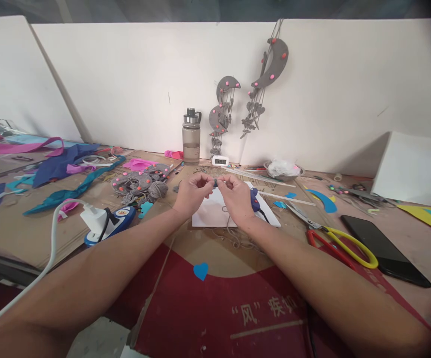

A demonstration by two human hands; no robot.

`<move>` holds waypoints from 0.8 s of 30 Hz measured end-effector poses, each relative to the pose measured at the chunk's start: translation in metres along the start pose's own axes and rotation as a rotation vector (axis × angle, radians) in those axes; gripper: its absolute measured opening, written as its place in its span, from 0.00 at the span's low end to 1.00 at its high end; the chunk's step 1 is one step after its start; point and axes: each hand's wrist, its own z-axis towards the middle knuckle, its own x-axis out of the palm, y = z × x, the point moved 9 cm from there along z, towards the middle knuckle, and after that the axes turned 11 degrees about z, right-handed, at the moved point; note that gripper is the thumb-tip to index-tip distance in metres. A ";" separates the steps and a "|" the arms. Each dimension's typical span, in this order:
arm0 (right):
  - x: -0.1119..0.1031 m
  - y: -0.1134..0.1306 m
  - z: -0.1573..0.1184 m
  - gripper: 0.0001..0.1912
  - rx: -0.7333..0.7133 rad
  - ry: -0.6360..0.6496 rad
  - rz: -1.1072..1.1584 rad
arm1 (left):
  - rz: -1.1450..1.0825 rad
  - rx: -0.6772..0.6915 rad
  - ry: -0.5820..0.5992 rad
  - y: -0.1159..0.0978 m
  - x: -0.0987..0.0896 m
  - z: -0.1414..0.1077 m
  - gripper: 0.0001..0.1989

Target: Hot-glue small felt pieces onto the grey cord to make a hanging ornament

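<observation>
My left hand (195, 193) and my right hand (236, 196) meet over a white sheet (208, 216), fingertips pinched together around a small dark bit too small to name. Grey yarn (233, 241) lies in loose curls on and below the sheet, under my right wrist. Beside my right hand, partly hidden by it, is a dark blue tool with a black cord (254, 200), perhaps a glue gun. Nearer to me, a blue heart cutout (201, 271) rests on the cardboard (185, 308).
Scissors (330, 233) with red and yellow handles and a black phone (383, 248) lie right. A bottle (191, 136) and a small digital clock (220, 160) stand at the back. Left are a plugged power strip (114, 223), grey felt pieces (136, 184) and felt strips (73, 191). Moon hangings (275, 64) hang behind.
</observation>
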 end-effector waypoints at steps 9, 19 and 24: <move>-0.004 0.010 0.001 0.08 -0.088 0.000 -0.215 | 0.004 -0.158 0.275 -0.002 0.013 0.004 0.11; 0.004 0.019 -0.009 0.08 -0.217 0.063 -0.322 | 0.241 -0.078 0.199 -0.007 -0.001 0.006 0.07; 0.008 0.019 -0.012 0.04 -0.221 0.091 -0.190 | 0.111 -0.128 0.094 -0.005 -0.008 0.008 0.05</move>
